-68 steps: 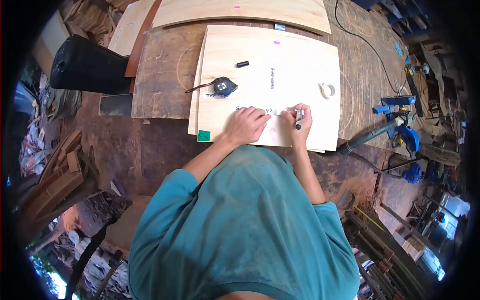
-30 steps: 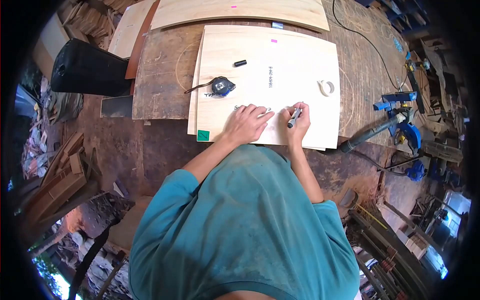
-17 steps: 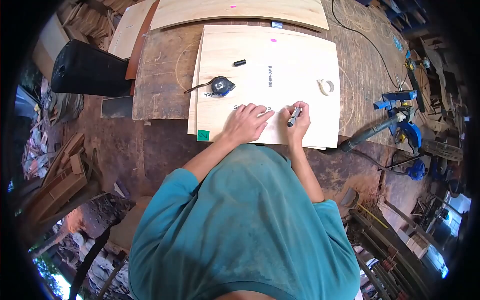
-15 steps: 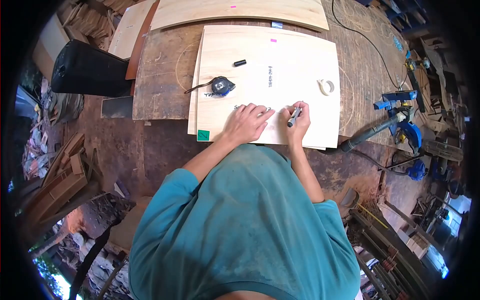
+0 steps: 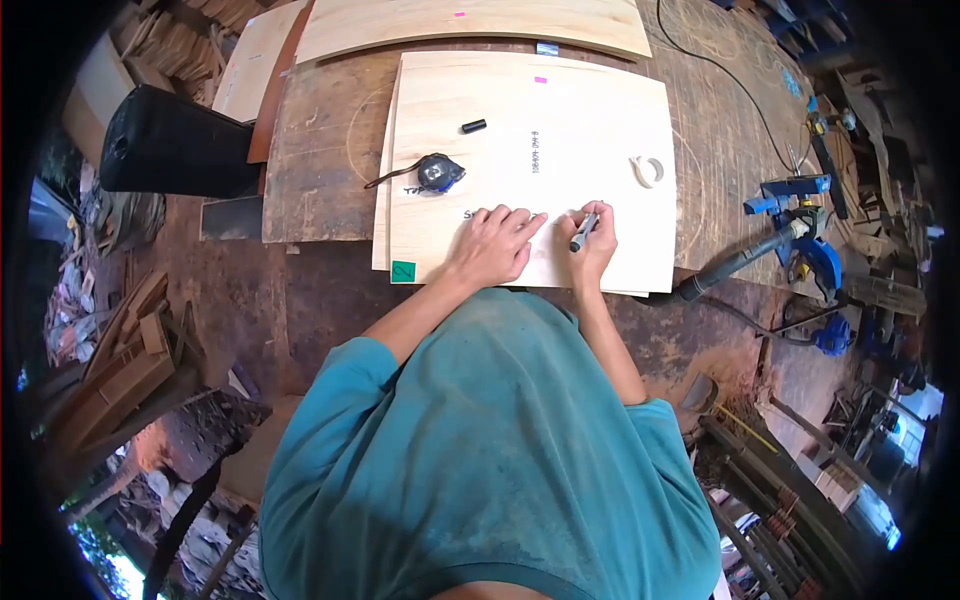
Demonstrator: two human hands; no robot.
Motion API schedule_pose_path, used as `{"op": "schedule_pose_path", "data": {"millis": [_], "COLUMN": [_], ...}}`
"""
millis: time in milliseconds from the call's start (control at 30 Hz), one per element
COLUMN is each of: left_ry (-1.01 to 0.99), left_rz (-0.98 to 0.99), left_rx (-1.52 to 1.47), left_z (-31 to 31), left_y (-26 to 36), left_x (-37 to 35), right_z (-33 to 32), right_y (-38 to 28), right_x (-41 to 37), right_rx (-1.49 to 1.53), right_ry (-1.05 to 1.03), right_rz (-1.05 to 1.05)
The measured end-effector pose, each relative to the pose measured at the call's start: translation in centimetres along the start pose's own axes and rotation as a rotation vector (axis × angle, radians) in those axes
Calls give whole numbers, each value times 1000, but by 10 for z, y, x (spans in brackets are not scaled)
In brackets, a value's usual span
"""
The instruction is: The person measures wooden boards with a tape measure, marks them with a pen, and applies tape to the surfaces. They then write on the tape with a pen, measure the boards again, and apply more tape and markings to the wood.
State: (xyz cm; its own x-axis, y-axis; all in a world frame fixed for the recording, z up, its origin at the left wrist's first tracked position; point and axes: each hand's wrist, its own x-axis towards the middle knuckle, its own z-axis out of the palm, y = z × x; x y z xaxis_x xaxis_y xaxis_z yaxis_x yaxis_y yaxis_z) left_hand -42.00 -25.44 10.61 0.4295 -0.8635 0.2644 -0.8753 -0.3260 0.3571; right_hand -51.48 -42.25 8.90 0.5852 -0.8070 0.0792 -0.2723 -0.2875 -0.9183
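Note:
My left hand [image 5: 494,244] lies on a pale plywood panel [image 5: 600,110], fingers stretched out and partly covering some handwritten letters. Just right of it, my right hand [image 5: 594,246] grips a marker pen [image 5: 583,233] between thumb and fingers, close above the panel. A black pen cap [image 5: 473,126] rests farther up the wood. A dark tape measure [image 5: 437,173] with a strap sits at the panel's left, by the written word "Top". Toward the right edge is a roll of masking tape [image 5: 648,172]. A green label [image 5: 403,272] marked 2 is at the near left corner.
Another wooden panel [image 5: 480,30] lies at the back of the worn workbench [image 5: 325,150]. Blue power tool [image 5: 822,262] and a dark hose [image 5: 730,272] are on the right, with a cable [image 5: 735,88] behind. A black bin-like object [image 5: 175,140] stands left.
The whole scene has shifted slightly left in view. My right hand and the marker have moved very little; my left hand keeps its place on the panel.

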Motion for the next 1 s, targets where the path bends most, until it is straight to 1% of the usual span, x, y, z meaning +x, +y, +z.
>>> {"op": "schedule_pose_path", "data": {"millis": [133, 233, 333, 400, 433, 500, 533, 567, 633, 667, 700, 733, 800, 900, 967, 1000], "left_ry": [-8, -12, -15, -30, -29, -51, -50, -27, -8, -24, -40, -42, 26, -13, 8, 25], "left_rz": [17, 55, 89, 101, 103, 97, 101, 108, 117, 100, 82, 82, 90, 63, 57, 52], "left_rx": [45, 80, 114, 137, 137, 126, 127, 109, 86, 61, 38, 38, 54, 28, 8, -10], "left_z": [2, 1, 0, 1, 1, 1, 2, 3, 3, 3, 3, 5, 7, 5, 2, 1], "left_y": [0, -2, -2, -3, -3, -4, -6, -7, -6, -6, -6, -6, -6, -8, -9, -10], "left_x": [1, 2, 4, 5, 6, 7, 8, 9, 8, 8, 8, 8, 7, 8, 9, 9], "right_z": [-1, 1, -1, -6, -12, -30, -37, -36, -28, -20, -12, -9, -5, -8, -11, -14], "right_y": [-5, -11, -17, -21, -14, 1, 3, 5, -1, -2, -9, -12, -16, -17, -7, 2], "right_x": [-3, -4, -3, 1, 5, 15, 16, 17, 10, 7, 5, 4, 5, 7, 9, 10], "right_rx": [23, -55, -120, -297, -297, -148, -56, -55, -308, -416, -434, -443, -449, -511, -443, -427], "right_ry": [-19, 9, 16, 33, 35, 88, 87, 89, 23, -15, 3, 5, 5, -9, 45, 105], "right_rz": [25, -30, 26, 54, 54, 100, 89, 87, -41, -20, -77, -58, -38, 5, 3, -67]}}
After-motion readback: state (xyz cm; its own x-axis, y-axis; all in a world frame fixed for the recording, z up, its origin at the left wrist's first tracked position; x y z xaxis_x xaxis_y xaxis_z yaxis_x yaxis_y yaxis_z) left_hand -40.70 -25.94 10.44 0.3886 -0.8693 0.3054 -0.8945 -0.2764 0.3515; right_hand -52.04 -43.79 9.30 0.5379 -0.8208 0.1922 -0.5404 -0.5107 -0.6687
